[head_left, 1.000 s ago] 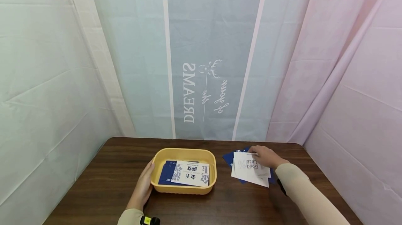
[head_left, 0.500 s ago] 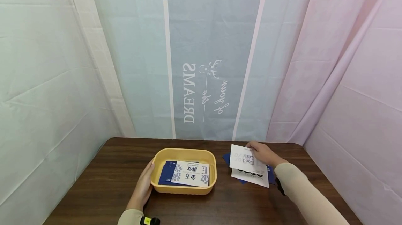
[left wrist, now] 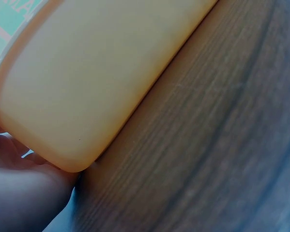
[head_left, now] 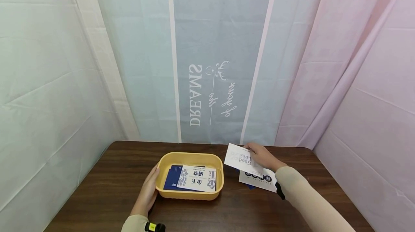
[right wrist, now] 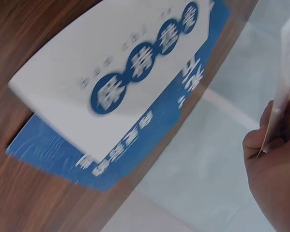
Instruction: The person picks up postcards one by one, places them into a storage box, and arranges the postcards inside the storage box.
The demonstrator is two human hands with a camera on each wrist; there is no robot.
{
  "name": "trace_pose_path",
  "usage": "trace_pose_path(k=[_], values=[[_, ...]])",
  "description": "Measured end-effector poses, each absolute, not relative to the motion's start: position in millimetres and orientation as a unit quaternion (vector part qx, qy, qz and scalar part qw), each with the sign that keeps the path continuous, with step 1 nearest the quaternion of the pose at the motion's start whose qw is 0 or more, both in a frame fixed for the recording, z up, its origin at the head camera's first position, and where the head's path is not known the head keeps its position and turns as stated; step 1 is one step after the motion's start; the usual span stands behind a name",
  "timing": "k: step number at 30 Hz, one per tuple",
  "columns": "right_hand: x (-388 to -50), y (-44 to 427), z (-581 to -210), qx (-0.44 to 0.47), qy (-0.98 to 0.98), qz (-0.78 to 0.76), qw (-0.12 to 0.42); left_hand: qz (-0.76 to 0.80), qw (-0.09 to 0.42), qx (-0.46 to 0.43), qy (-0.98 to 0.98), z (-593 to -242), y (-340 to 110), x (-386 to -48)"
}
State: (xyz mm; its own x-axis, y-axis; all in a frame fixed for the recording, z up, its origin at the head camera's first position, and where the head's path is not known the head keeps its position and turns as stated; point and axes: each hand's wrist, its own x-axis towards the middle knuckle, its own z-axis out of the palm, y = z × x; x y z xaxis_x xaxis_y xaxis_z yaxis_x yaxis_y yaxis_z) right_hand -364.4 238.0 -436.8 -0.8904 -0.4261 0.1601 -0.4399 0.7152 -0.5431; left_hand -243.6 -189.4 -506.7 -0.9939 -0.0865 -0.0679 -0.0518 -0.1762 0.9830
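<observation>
A yellow tray [head_left: 189,196] holds dark blue cards [head_left: 170,181] and a white printed card [head_left: 196,179]. My left hand [head_left: 148,191] lies against the tray's left side, its fingers along the outer wall; the left wrist view shows the hand [left wrist: 28,193] at the tray's corner [left wrist: 72,154]. Between thumb and fingers my right hand [head_left: 264,157] pinches a white "Good Luck" card [head_left: 238,159], lifted and tilted between the tray and the pile. In the right wrist view the hand [right wrist: 278,164] grips that card by its edge, seen nearly edge-on.
On the brown table [head_left: 107,188], right of the tray, lies a pile with a white card with dark circles [head_left: 259,181] on top and blue cards [right wrist: 57,150] beneath. Pale curtains [head_left: 220,26] hang behind the table and at both sides.
The "Good Luck" card has been lifted off the pile and carried left toward the tray by my right hand, uncovering the card with dark circles. My left hand and the tray have stayed put.
</observation>
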Motion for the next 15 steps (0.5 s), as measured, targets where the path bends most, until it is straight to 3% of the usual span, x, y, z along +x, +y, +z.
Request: trace_pose_path(k=[6, 15], values=[[-362, 213, -432, 0.258, -0.919, 0.297, 0.018, -0.762, 0.011, 0.058, -0.645, -507, -190, -243], [-355, 169, -425, 0.266, -0.914, 0.306, -0.019, -0.758, 0.012, 0.054, -0.65, -508, -190, -244]])
